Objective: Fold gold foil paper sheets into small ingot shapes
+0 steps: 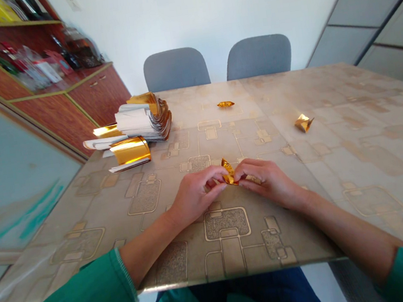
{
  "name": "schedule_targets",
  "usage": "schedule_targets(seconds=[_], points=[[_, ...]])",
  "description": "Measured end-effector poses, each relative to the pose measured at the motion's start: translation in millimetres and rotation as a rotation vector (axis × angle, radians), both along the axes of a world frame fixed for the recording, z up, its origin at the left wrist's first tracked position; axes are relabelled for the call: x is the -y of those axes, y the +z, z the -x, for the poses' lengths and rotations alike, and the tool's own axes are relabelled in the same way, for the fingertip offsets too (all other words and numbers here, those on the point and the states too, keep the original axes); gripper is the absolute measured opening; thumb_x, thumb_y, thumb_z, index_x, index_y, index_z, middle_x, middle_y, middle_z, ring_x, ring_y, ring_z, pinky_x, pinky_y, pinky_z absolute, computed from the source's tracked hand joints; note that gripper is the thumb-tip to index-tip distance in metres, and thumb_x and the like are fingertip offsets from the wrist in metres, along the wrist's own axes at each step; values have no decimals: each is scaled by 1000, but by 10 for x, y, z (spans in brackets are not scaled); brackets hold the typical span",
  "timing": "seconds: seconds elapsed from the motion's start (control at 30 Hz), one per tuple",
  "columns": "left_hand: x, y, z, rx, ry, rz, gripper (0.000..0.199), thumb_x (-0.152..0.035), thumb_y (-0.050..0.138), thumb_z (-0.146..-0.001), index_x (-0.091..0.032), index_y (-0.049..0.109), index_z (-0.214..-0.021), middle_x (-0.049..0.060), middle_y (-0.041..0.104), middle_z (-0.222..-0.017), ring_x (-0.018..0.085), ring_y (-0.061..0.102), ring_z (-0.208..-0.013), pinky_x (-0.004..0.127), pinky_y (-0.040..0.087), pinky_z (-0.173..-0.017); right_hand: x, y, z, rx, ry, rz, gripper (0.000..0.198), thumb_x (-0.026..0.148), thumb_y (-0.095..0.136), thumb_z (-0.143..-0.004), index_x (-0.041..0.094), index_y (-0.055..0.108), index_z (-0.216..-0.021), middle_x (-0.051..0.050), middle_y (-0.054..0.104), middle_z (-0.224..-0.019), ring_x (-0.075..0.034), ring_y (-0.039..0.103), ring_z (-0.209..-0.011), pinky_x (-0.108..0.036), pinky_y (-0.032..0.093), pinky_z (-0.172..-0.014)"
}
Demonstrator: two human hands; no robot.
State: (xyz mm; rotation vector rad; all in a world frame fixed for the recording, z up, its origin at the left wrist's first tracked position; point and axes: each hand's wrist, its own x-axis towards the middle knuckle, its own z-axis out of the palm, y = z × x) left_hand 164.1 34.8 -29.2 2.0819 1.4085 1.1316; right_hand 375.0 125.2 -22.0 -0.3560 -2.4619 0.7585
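Left: foil stack [145, 121]. Left hand [195, 193]: grip clamped on left side of folded gold foil [228, 171], held between both hands over bench [357, 169]. Judged light, thin, slick, easily crushed; pinch edges lightly. Right hand [270, 180]: grip clamped on its lower right.

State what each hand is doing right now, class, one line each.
Left hand: partly closed, fingertips on the gold foil.
Right hand: closed, pinching the same foil's near end.
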Motion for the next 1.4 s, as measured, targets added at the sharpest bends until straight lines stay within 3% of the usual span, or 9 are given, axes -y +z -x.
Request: schedule_targets(seconds=[0.17,0.33,0.57,0.8,0.93,1.03,1.2,1.4], points=[[-14,10,12,-122,-67,-76,4,-22,64,-92,-20,67,-95,-1,72,-88,9,63,-71,21,47,-68,21,14,14,-13,18,-18,4,17,58,-94,20,60,-93,-3,62,-90,-14,59,-83,-26,47,-72],[-8,3,4,-146,-67,-126,7,-21,60,-94,-19,67,-91,0,71,-85,10,64,-73,21,47,-68,28,34,8,2,34,-12,5,17,58,-94,21,61,-96,-3,62,-92,-14,60,-85,-26,48,-73],[-22,-19,-11,-178,-5,-58,4,-21,64,-91,-18,66,-90,-1,70,-80,11,61,-68,22,44,-65,9,12,9,5,37,-16,6,22,57,-97,21,61,-93,-1,62,-89,-13,60,-83,-24,46,-72],[-8,9,27,-159,-108,-41,4,-21,60,-92,-19,64,-92,-1,67,-84,11,61,-72,23,45,-69,-32,9,-19,52,33,29,10,16,57,-95,22,62,-102,-3,63,-97,-14,60,-88,-26,46,-77],[-2,47,28,-172,-116,-18,4,-18,59,-88,-19,62,-91,-1,65,-83,11,61,-72,24,46,-70,-50,26,-15,53,24,-18,11,16,56,-95,22,64,-100,-2,61,-94,-14,58,-89,-26,45,-77],[-9,45,14,-173,-59,-8,11,-15,57,-85,-19,61,-95,-1,67,-84,12,62,-72,24,47,-70,-39,37,-9,36,-16,-84,9,20,57,-95,23,66,-96,-2,56,-90,-16,55,-89,-27,44,-76],[30,28,-37,-215,165,-85,30,-18,55,-89,-19,55,-119,-3,69,-77,12,64,-64,23,47,-63,7,35,15,36,-117,-182,5,18,60,-91,20,65,-91,-4,56,-90,-18,52,-88,-29,41,-75],[136,41,-123,-515,186,-306,26,-18,49,-93,-22,62,-115,-2,72,-75,12,63,-56,21,42,-52,84,38,63,95,-243,-332,6,14,60,-86,19,62,-84,-2,60,-78,-18,50,-78,-31,31,-71]])
